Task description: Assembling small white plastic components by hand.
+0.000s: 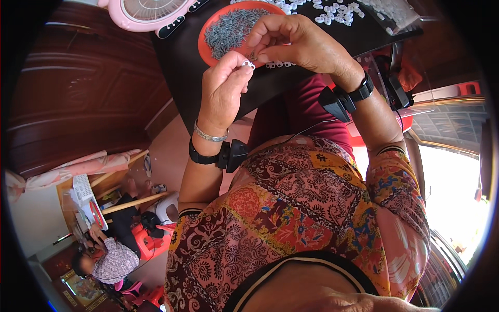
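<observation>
Between the thumb and forefinger of my left hand (226,86) is a small white plastic clip (248,65) with a round opening, held just off the near rim of an orange-red plate (204,52). Heaped in that plate are many thin grey nails (228,34). My right hand (291,41) reaches over the plate's right side with fingers curled and the thumb drawn toward them. Whatever its fingertips pinch is too small to make out. A few more white clips (278,64) lie on the black table (182,62) below my right hand.
Loose white clips (338,13) spread over the table's far side, by a clear plastic bag (395,15) of them. A pink fan (148,15) stands at the far left. At lower left another person (115,260) sits near a red stool (150,242). Wrist straps carry black devices (234,156).
</observation>
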